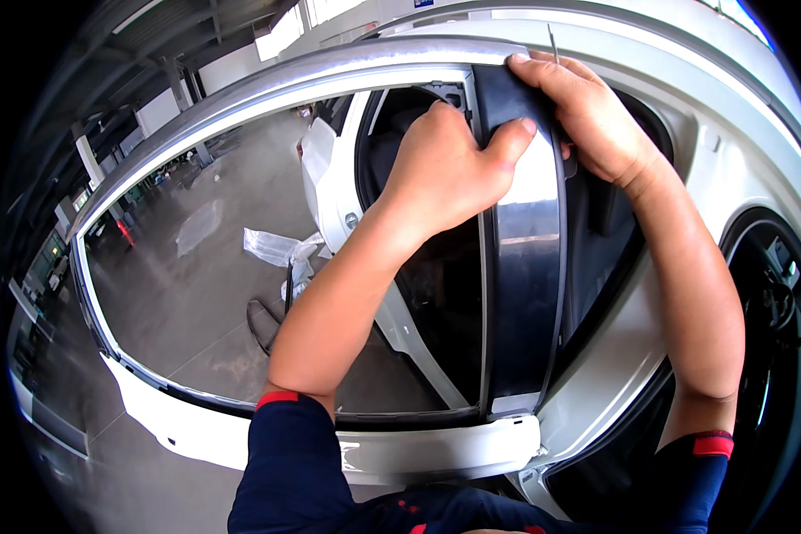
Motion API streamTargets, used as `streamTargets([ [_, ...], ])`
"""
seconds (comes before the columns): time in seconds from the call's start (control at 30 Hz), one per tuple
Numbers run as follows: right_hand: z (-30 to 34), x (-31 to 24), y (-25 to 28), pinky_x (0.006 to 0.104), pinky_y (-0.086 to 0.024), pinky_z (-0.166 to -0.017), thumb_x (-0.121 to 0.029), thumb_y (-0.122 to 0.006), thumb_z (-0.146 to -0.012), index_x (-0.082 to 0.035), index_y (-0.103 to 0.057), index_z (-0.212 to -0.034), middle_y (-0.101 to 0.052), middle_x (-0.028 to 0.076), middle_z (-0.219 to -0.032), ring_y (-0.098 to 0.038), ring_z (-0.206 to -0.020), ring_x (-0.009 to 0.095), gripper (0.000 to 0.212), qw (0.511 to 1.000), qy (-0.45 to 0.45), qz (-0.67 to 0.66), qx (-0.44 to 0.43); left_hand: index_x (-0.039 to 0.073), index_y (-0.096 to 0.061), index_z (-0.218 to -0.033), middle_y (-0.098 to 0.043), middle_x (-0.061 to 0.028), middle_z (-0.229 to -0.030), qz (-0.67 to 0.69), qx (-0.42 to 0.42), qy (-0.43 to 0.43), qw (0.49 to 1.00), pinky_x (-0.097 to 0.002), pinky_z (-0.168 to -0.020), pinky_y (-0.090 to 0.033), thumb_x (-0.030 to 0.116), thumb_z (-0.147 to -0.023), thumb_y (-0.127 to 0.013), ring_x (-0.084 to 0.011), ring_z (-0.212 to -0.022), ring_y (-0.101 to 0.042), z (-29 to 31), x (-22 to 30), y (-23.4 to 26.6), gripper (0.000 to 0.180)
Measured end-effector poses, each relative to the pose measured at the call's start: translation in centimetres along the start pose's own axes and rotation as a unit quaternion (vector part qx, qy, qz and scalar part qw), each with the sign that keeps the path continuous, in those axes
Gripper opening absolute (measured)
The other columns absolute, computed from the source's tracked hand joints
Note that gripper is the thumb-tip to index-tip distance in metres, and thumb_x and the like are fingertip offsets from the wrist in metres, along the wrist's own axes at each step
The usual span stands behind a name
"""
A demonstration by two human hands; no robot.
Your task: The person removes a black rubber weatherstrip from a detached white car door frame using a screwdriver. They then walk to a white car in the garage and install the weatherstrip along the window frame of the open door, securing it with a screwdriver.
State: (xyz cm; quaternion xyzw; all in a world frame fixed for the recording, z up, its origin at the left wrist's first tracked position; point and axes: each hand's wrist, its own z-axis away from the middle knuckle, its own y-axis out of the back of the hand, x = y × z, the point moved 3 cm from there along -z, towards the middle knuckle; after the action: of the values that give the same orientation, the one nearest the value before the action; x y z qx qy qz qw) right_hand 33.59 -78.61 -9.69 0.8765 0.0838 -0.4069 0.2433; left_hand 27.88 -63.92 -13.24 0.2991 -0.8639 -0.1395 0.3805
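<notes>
A white car door stands open in front of me, with a glossy black pillar trim (529, 294) along its window frame (267, 82). My left hand (454, 165) reaches across the window opening and closes round the pillar's edge. Its thumb presses on the trim's face, while the fingertips are hidden behind the edge. At the frame's upper rear corner, my right hand (592, 111) grips with the thumb on top and the fingers curled over the far side. A thin pointed piece (554, 43) sticks up beside those fingers; whether they hold it I cannot tell.
The white car body (730, 151) rises close on the right, with its dark door opening beside the pillar. Through the window opening I see crumpled plastic sheet (276, 246) and a dark shoe (263, 322) on the grey floor. The white lower door panel (436, 452) runs near my body.
</notes>
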Motion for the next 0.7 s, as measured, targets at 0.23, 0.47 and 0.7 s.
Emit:
streamTargets([
  [0.23,0.2,-0.2,0.2,0.0205,-0.034,-0.040,-0.046,-0.054,-0.096,-0.003,-0.062,-0.098,-0.054,0.000,-0.062,-0.044,-0.045,0.006,0.044,1.000,-0.017,-0.007,0.007,-0.007,-0.057,-0.086,-0.065,-0.0185,-0.079,-0.038,-0.019,-0.096,0.994,-0.0400,-0.068,-0.044,0.040,-0.098,-0.042,-0.0272,-0.066,-0.057,0.1,-1.7,1.9,0.051],
  [0.47,0.6,-0.1,0.4,0.0200,-0.032,-0.038,-0.048,-0.053,-0.096,-0.004,-0.062,-0.097,-0.052,-0.001,-0.059,-0.043,-0.043,0.005,0.045,1.000,-0.006,0.015,0.020,-0.001,-0.055,-0.088,-0.066,-0.0174,-0.084,-0.084,-0.013,-0.132,0.988,-0.0345,-0.064,-0.047,0.021,-0.095,-0.051,-0.0244,-0.063,-0.059,1.1,-1.6,4.1,0.024],
  [0.7,1.3,0.2,-0.1,0.0191,-0.032,-0.037,-0.047,-0.054,-0.097,-0.004,-0.062,-0.101,-0.054,-0.002,-0.061,-0.043,-0.043,0.004,0.044,1.000,-0.013,-0.002,0.009,0.003,-0.049,-0.097,-0.064,-0.0137,-0.086,-0.206,0.050,-0.248,0.945,-0.0434,-0.064,-0.051,0.011,-0.090,-0.056,-0.0363,-0.073,-0.064,2.3,-2.7,1.9,0.013],
])
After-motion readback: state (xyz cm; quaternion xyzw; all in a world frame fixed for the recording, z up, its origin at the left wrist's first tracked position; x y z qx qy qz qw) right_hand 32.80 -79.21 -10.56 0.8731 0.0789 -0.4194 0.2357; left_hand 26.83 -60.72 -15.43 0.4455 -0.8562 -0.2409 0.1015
